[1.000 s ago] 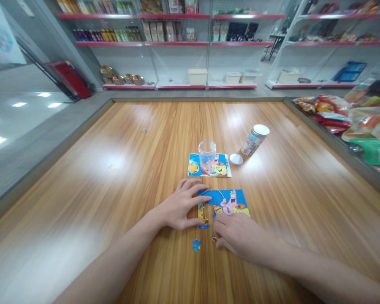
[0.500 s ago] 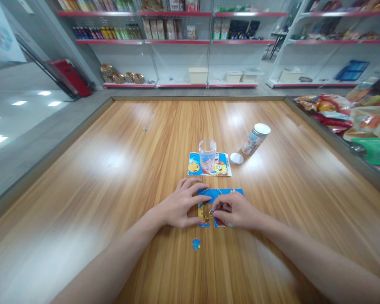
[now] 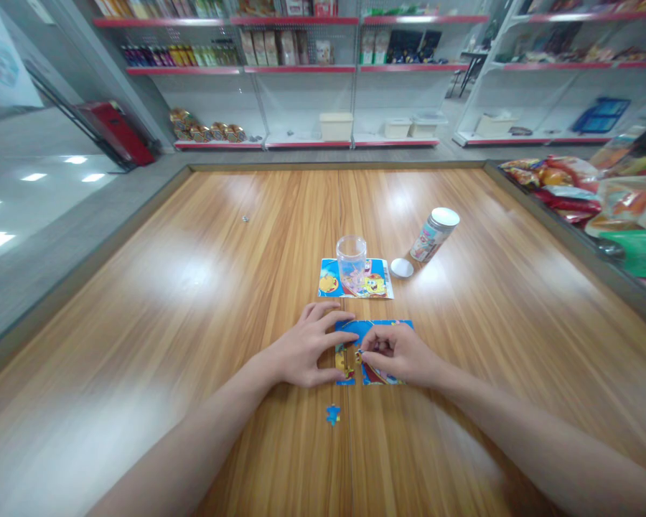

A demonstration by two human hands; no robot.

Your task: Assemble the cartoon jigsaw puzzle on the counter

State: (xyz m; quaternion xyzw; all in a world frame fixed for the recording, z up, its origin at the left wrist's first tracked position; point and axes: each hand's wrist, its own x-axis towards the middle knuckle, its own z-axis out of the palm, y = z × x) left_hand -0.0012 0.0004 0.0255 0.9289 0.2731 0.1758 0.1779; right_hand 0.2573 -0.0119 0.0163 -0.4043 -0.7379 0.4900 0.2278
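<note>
A partly assembled jigsaw puzzle (image 3: pixel 377 377) lies on the wooden table, with a gap of bare wood in its lower left part. My left hand (image 3: pixel 309 348) rests with fingers spread, its fingertips touching the puzzle's left side. Between the thumb and fingers of my right hand (image 3: pixel 398 352) is a small yellowish puzzle piece (image 3: pixel 358 357), held over the gap. My right hand covers part of the puzzle. Nearer to me, a loose blue puzzle piece (image 3: pixel 332 414) lies apart on the table.
Behind the puzzle, a clear plastic cup (image 3: pixel 352 251) stands on a cartoon picture card (image 3: pixel 329 280). A white lid (image 3: pixel 402 268) and a printed canister (image 3: pixel 433 235) are to its right. Snack packages (image 3: pixel 568 205) line the right edge. Store shelves (image 3: pixel 301 70) stand beyond the table.
My right hand has moved very slightly up and left with the puzzle piece. My left hand stays in place on the puzzle.
</note>
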